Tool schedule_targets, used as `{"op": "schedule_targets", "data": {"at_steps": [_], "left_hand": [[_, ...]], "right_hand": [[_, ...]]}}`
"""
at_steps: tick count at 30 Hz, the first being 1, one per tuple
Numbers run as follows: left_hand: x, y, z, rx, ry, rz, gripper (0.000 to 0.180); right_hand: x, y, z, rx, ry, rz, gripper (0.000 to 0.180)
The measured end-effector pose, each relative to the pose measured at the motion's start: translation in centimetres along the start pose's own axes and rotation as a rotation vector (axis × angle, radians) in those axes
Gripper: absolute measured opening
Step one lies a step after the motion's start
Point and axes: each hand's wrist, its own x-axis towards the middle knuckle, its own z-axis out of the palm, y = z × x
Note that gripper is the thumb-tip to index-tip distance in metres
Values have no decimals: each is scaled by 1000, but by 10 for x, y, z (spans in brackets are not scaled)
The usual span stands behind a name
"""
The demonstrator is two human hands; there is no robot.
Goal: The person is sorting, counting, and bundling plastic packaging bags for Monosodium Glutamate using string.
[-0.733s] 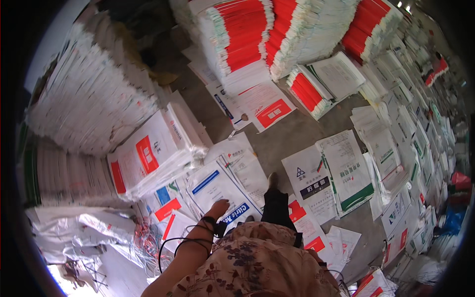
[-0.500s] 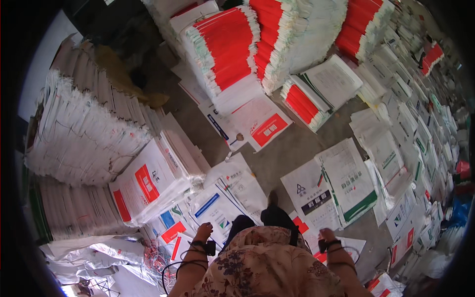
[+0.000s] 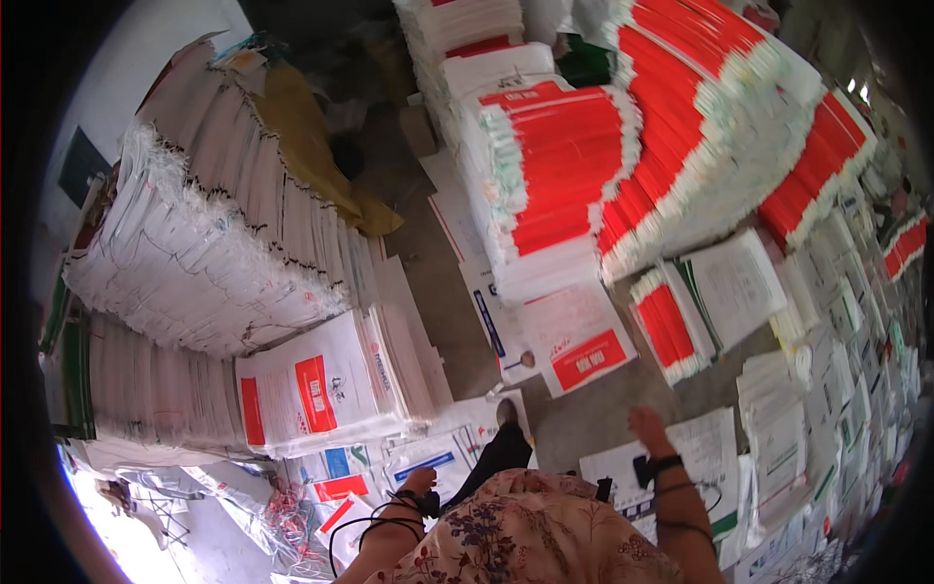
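My left hand (image 3: pixel 420 481) hangs low beside my floral shirt with its fingers curled in and nothing visible in it. It is nearest the flat white bags (image 3: pixel 433 457) lying on the floor at left. My right hand (image 3: pixel 650 430) reaches forward, slightly blurred, its fingers loosely apart and nothing in it. Below it, flat printed bags (image 3: pixel 705 443) lie on the floor. Each wrist carries a dark band with a small black device and a cable. One foot (image 3: pixel 506 413) in a dark shoe is stepping forward between the bags.
High stacks of folded white bags (image 3: pixel 214 253) rise at left, with a flatter stack (image 3: pixel 321 389) before them. Tall red-and-white bundles (image 3: pixel 564 165) stand ahead. A small red-banded bundle (image 3: pixel 666 321) sits on the floor, and bag piles (image 3: pixel 846 331) line the right. Grey floor (image 3: pixel 564 423) shows between them.
My view has moved forward and swung left, so the stacks sit lower and farther right. My right hand has swung forward; my left stays low. One foot has come forward.
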Motion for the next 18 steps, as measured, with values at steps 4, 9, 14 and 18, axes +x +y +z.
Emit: {"op": "schedule_targets", "data": {"at_steps": [4, 9, 14, 18], "left_hand": [[91, 50, -70, -375, 176, -158, 28], [185, 152, -186, -411, 291, -253, 38], [255, 182, -237, -486, 268, -235, 43], [289, 166, -244, -402, 266, -316, 42]], "right_hand": [[-18, 9, 16, -815, -327, -521, 22], [-35, 66, 19, -305, -337, 179, 25], [25, 41, -14, -305, -475, 196, 16], [129, 0, -53, -209, -504, 293, 18]]}}
